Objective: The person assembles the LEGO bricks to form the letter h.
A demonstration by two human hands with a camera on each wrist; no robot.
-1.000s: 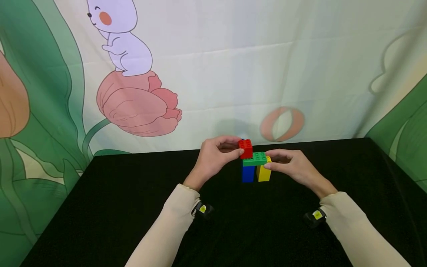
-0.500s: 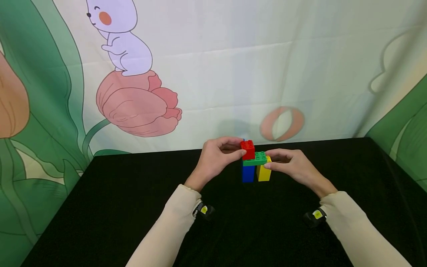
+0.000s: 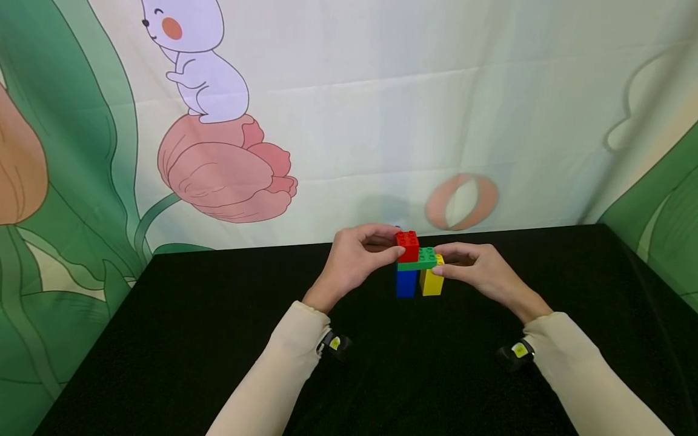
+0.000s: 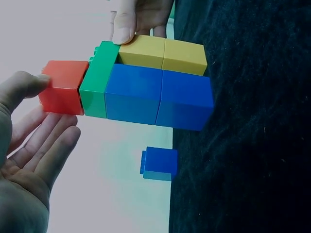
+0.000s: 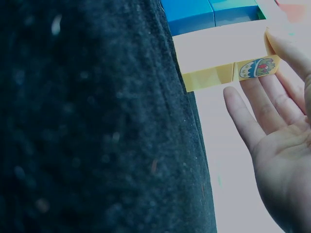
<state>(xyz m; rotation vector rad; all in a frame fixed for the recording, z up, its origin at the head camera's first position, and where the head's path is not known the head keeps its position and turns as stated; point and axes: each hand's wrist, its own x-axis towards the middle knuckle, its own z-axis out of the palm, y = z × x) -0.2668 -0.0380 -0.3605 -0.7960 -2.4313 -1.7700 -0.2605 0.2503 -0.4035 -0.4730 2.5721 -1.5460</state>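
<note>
A red brick (image 3: 407,245) sits over the left end of a long green brick (image 3: 426,258); whether its studs are pressed together I cannot tell. My left hand (image 3: 355,257) pinches this red brick between thumb and fingers. The green brick bridges a stack of two blue bricks (image 4: 158,94) on the left and a stack of two yellow bricks (image 4: 164,53) on the right. My right hand (image 3: 480,270) grips the upper yellow brick near the green brick's right end. A picture is printed on that yellow brick (image 5: 257,68) in the right wrist view.
A loose blue brick (image 4: 161,161) lies beyond the structure in the left wrist view. The black cloth-covered table (image 3: 382,375) ends at a printed curtain (image 3: 338,139) close behind the bricks.
The left hand has moved slightly right with the red brick, which has shifted along the green brick's top, now lined up over the blue stack. The right hand has stayed put.
</note>
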